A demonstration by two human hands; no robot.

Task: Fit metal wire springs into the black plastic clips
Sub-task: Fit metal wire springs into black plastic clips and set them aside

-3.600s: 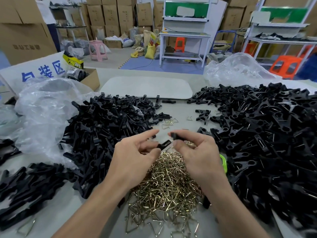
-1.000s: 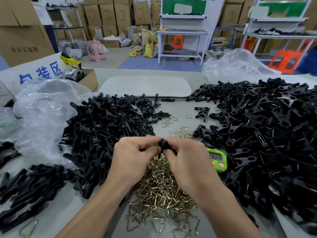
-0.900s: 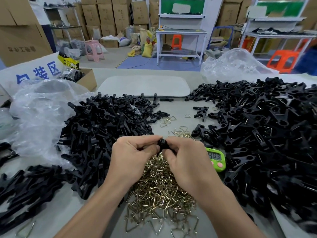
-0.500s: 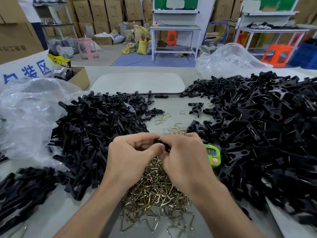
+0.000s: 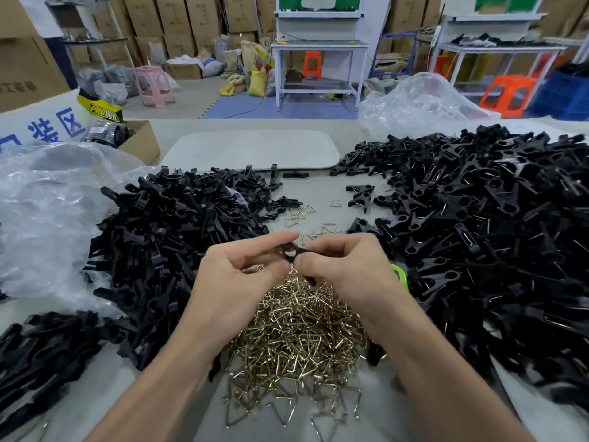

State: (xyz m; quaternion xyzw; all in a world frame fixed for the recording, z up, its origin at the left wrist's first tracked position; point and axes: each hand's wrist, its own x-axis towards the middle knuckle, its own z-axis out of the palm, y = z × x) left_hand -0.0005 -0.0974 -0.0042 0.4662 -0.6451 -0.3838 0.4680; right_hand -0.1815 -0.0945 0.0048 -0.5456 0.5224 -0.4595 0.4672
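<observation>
Head view: we are drawing our left hand (image 5: 232, 279) and right hand (image 5: 347, 269) slightly apart at frame centre, both pinching one black clip (image 5: 291, 250), now exposed above the wire spring pile (image 5: 296, 333); seating appears nearly complete.

Black plastic clip (image 5: 291, 251) above a brassy wire spring heap (image 5: 296, 333), between black clip piles (image 5: 497, 231).

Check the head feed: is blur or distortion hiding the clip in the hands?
Head view: the clip between left hand and right hand is fairly sharp; forearms and frame edges smear; wide-angle bending curves the table edges; lighting is even, without harsh glare.
</observation>
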